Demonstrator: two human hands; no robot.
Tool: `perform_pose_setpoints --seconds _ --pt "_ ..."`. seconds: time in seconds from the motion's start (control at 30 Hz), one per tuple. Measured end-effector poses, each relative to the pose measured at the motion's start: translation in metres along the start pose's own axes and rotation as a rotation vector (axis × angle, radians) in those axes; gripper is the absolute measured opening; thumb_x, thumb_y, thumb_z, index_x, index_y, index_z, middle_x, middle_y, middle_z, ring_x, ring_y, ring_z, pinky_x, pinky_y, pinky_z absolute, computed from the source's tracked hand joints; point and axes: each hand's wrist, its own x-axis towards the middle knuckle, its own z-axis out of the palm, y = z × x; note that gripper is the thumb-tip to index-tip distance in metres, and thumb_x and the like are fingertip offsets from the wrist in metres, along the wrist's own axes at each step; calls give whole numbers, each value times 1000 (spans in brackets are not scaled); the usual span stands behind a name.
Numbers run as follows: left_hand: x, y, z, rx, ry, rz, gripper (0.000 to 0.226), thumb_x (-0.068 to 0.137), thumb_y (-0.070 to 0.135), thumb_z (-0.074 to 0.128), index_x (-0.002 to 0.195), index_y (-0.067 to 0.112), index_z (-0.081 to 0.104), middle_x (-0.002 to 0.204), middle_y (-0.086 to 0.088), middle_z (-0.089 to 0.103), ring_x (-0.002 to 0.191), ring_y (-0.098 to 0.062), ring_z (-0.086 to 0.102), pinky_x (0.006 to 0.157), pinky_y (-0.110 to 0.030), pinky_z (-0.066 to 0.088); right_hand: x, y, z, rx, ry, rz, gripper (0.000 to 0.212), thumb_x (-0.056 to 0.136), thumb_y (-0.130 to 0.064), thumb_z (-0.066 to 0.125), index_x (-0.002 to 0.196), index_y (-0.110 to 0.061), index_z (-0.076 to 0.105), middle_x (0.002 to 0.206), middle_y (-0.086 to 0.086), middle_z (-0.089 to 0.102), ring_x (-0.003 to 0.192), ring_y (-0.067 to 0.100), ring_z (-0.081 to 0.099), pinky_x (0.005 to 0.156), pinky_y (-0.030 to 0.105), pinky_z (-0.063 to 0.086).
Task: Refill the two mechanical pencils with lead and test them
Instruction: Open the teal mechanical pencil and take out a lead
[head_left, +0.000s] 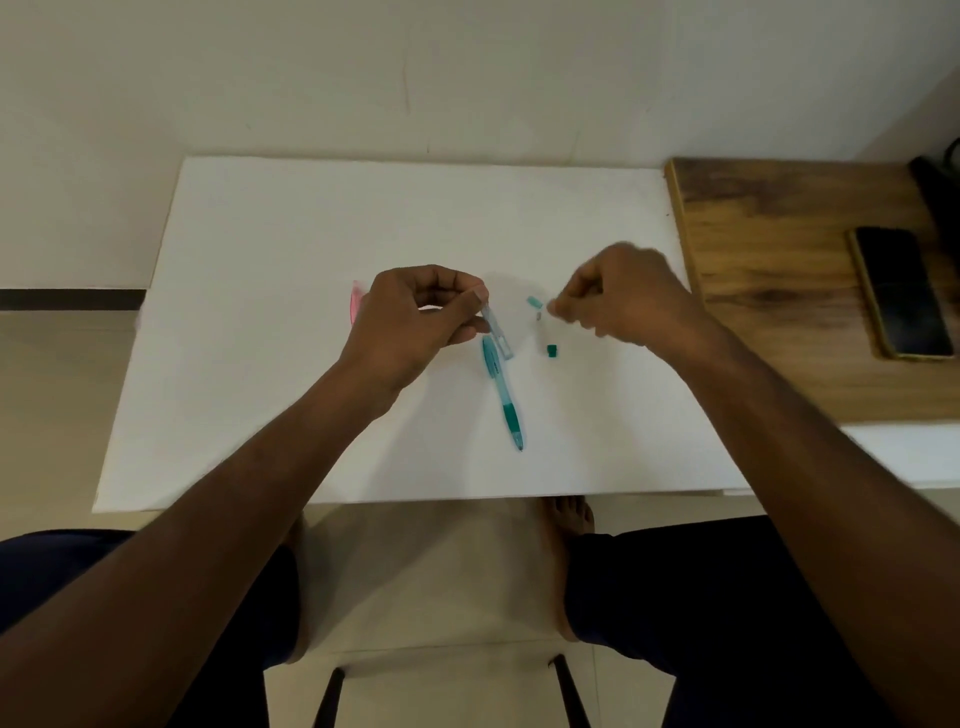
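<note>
Head view, looking down at a white worktop w/ both bare forearms reaching in from the bottom corners.

The left hand was raised a little over the middle of the worktop, its fingers curled, thumb & forefinger pinching the top end of a small clear lead case. The case hung tilted, lower end pointing down & to the right. Just below those fingers, a teal mechanical pencil lay flat on the worktop, tip toward the person, its upper end almost under the lead case; touching or not, could not tell.

The right hand was to the right of the left, fingers curled, tips pinched together. Whether anything as thin as a lead was held there could not be told; hand slightly blurred. Just left of those fingertips lay a small teal piece & a pale, whitish bit below it; a bit lower, apart from both, a small dark green cap.

Behind the left hand, on its outer side, part of a pink object showed, mostly hidden.

Well to the right of the right hand, a dark phone lay on a wooden surface beside the worktop.
</note>
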Motion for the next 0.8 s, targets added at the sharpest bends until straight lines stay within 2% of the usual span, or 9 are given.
perform_pose_setpoints --seconds 0.07,0.13,0.2,0.3,0.4,0.47,0.57,0.7,0.8 --pt "1 3 3 -81 27 -28 12 97 17 77 106 11 81 101 -5 82 92 -18 80 81 -24 62 -3 -7 -6 296 69 -91 21 93 -47 76 94 -27 78 85 -11 80 75 6 76 65 19 60" --pt "0 5 8 -168 61 -51 14 97 17 77 108 9 81 101 -6 82 95 -19 79 84 -24 62 -11 -20 -5 519 -55 -166 22 95 -46 73 105 -27 77 94 -11 82 87 8 78 81 30 63" --pt "-1 8 14 -222 76 -56 17 97 16 76 111 7 79 104 -9 82 101 -21 79 90 -26 62 -19 -29 4 543 -121 -218 22 93 -41 78 109 -25 75 95 -8 82 90 12 79 83 33 63" --pt "-2 13 22 -376 74 -93 14 99 16 74 108 7 79 100 -8 82 97 -17 79 90 -25 61 -23 -35 12 648 -55 -209 19 92 -29 81 107 -17 77 91 -1 82 85 15 80 83 35 65" --pt "0 16 21 -827 91 -270 46 104 44 63 117 2 75 106 -12 81 98 -20 79 87 -30 64 -26 -36 6 762 -12 -190 13 93 -19 81 105 -14 80 91 4 82 84 17 78 84 35 65" --pt "1 13 17 -1093 12 -305 74 106 63 43 135 -1 66 128 -18 75 118 -27 74 102 -35 60 -30 -39 2 771 -8 -212 12 93 -18 80 104 -14 81 91 3 82 82 17 78 82 33 65" --pt "2 11 15 -1288 -168 -214 94 104 75 23 150 -2 52 150 -20 61 142 -32 57 117 -39 47 -40 -48 7 677 11 -281 12 92 -26 81 102 -19 82 88 -6 81 78 14 77 76 25 62" --pt "1 17 22 -1438 -335 -109 104 99 82 17 159 0 40 161 -19 47 148 -28 47 124 -41 37 -51 -58 14 433 99 -417 7 91 -35 82 97 -33 80 77 -27 73 76 -2 72 68 9 53" --pt "2 16 23 -1499 -389 -65 102 100 80 17 161 1 36 162 -15 43 148 -26 43 128 -41 28 -51 -57 12 440 101 -422 5 91 -37 81 95 -37 78 74 -31 72 78 -1 72 69 12 56"
